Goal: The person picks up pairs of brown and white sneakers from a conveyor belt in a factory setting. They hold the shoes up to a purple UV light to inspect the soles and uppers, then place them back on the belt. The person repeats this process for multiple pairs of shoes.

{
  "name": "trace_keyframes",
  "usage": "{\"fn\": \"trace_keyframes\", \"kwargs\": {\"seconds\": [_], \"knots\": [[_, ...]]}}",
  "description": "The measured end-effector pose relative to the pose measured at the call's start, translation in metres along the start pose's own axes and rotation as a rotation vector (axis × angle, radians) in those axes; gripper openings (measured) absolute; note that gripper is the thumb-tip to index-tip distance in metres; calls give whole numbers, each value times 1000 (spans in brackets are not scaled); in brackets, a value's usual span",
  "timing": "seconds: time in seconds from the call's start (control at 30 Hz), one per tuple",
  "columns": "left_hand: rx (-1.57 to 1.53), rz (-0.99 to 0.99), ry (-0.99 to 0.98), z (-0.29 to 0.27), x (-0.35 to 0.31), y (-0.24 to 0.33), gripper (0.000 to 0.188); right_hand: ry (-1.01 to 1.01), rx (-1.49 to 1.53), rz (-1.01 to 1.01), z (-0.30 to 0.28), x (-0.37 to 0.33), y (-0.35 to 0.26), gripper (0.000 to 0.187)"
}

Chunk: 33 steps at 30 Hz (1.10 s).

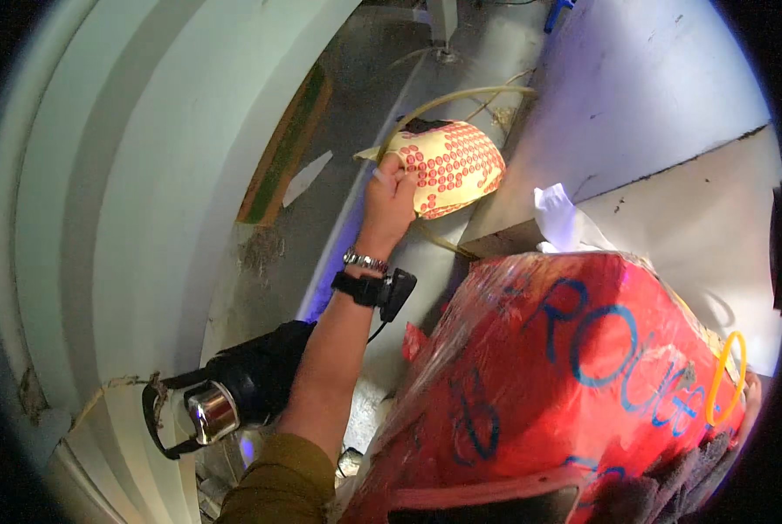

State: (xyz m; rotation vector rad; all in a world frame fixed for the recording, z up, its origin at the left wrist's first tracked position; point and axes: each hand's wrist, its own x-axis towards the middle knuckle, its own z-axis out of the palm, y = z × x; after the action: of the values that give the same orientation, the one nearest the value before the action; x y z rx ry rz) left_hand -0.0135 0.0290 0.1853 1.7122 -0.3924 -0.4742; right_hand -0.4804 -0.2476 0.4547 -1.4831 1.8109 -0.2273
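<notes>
My left hand (pixel 389 196) is closed on the near left edge of a yellow bag-like thing (pixel 461 170) with rows of red round prints. Something dark shows at its top. What it contains, if anything, is hidden. A metal bracelet (pixel 365 260) and a black strap with a small black box (pixel 397 294) sit on that wrist. Close to me, at lower right, is a big red plastic-wrapped bundle (pixel 530 393) with blue handwriting. By its right side, a skin-coloured sliver (pixel 751 402) may be my right hand, its fingers mostly hidden.
A pale thin hose (pixel 461 91) arches past the yellow thing. White ribbed panels (pixel 137 175) curve along the left. A black object with a silver cap (pixel 212 412) lies below them. White boxy surfaces (pixel 644 96) stand right; an orange loop (pixel 727 377) hangs by the bundle.
</notes>
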Motion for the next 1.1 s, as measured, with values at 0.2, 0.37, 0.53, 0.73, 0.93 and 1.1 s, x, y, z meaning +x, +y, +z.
{"fn": "trace_keyframes", "kwargs": {"seconds": [0.2,0.37,0.53,0.73,0.93,1.1], "knots": [[82,-26,5,-6,-67,42,7,-11,-22,-127,-12,14,3,48],[94,-141,176,-2,-104,119,6,-57,-62,-315,-37,14,-28,52],[190,-237,200,-56,-169,77,5,-29,23,-328,10,-35,1,50],[-34,-289,157,-73,-222,94,13,-25,-173,-433,11,-54,-23,48],[6,-380,265,-72,-256,125,6,-68,-93,-410,23,-58,-38,40],[136,-255,267,-82,-288,125,4,-109,81,-389,25,-54,-27,34]]}}
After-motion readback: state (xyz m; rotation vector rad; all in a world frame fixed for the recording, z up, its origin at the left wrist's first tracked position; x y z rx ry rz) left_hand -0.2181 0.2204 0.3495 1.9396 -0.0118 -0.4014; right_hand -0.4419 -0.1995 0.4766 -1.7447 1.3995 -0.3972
